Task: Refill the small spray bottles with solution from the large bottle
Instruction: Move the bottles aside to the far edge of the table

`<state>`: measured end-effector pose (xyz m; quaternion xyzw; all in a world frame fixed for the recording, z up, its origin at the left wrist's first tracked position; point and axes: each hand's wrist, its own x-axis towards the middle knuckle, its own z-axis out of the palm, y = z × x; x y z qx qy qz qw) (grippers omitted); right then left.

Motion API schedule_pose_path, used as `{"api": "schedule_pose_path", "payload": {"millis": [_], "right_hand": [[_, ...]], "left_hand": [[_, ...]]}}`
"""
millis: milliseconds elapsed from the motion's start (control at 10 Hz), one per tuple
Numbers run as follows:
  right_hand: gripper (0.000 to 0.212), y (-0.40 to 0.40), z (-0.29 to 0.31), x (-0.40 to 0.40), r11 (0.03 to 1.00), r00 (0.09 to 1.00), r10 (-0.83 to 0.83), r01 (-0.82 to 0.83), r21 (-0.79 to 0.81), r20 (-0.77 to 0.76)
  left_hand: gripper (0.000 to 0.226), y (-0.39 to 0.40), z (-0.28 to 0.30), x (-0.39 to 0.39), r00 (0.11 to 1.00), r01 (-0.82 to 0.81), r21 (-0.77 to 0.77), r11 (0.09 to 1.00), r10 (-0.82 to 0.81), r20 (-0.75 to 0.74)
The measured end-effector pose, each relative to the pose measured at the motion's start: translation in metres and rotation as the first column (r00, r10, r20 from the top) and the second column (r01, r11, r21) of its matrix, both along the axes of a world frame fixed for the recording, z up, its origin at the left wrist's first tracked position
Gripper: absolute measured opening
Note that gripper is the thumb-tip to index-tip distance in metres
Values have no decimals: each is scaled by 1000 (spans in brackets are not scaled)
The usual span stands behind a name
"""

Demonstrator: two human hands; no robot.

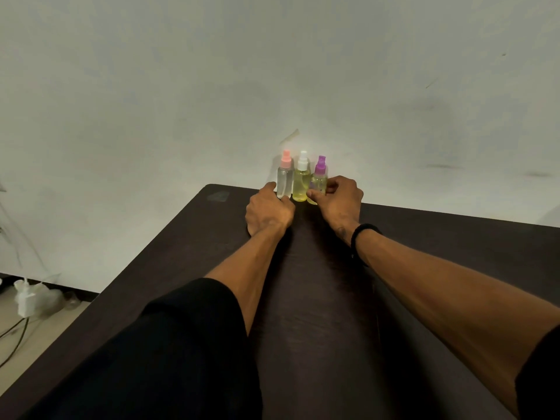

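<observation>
Across the lower frame, from centre to right: one dark surface (424, 237), corner against a pale wall (151, 86). Two bare forearms reaching up-frame, black sleeve (181, 344) on the left arm, one black wristband (362, 234) on the right wrist. Left hand (268, 209) at frame centre, heel on the surface, grip curled around the base of the pink-capped bottle (285, 177), clear inside. Right hand (341, 197) just beside, grip pinching the purple-capped bottle (319, 177), yellowish inside. Between these, untouched, the white-capped bottle (301, 181), yellow-filled. Three small spray bottles in all, upright, side by side in a row near the surface's far edge by the wall. At lower left, on the floor: one white plug adapter (25, 301), with cables.
</observation>
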<state>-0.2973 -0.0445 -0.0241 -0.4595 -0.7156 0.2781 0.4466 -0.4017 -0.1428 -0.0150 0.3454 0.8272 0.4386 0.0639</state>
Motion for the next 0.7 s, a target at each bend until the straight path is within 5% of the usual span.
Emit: {"api": "schedule_pose_path", "payload": {"millis": [700], "right_hand": [[46, -14, -1, 8, 997, 1000, 20, -20, -74, 7]], "left_hand": [[45, 11, -6, -16, 996, -53, 70, 996, 47, 78]]}}
